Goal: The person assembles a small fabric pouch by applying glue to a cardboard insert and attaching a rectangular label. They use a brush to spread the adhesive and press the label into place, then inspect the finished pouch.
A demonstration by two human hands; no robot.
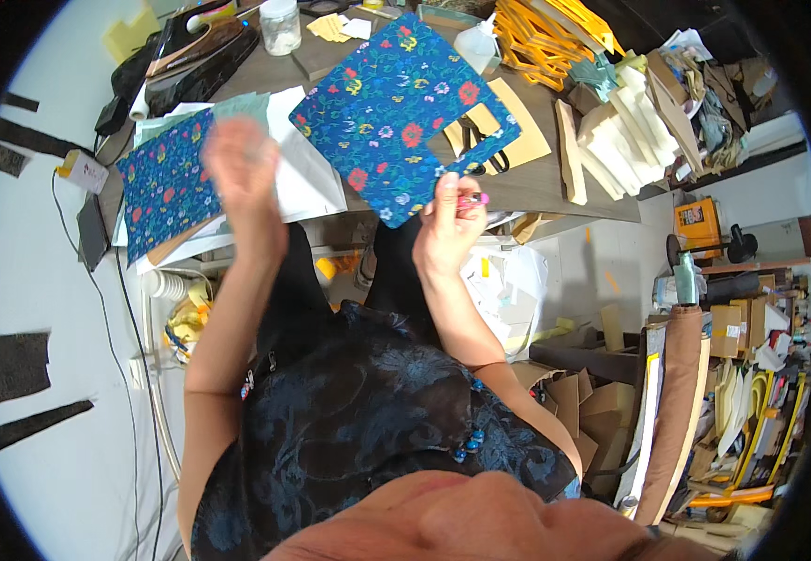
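My right hand point(448, 224) pinches the lower right corner of a blue floral sheet point(377, 112), held up over the table's front edge. A rectangular opening is cut near that corner. A small pink object point(473, 199) is also tucked in the right hand, and its kind cannot be made out. Smeared by motion, my left hand point(242, 168) is raised beside a second blue floral piece point(167, 187). Its fingers are too blurred to read. That second piece lies over white paper point(307, 178) at the table's left.
On the tabletop point(602, 208) a tan card point(522, 131) with black-handled scissors lies behind the opening. Foam strips point(625, 131) and orange frames point(541, 42) crowd the right. A lidded jar point(280, 26) and white bottle point(475, 45) stand at the back. Rolls point(672, 411) lean at the right.
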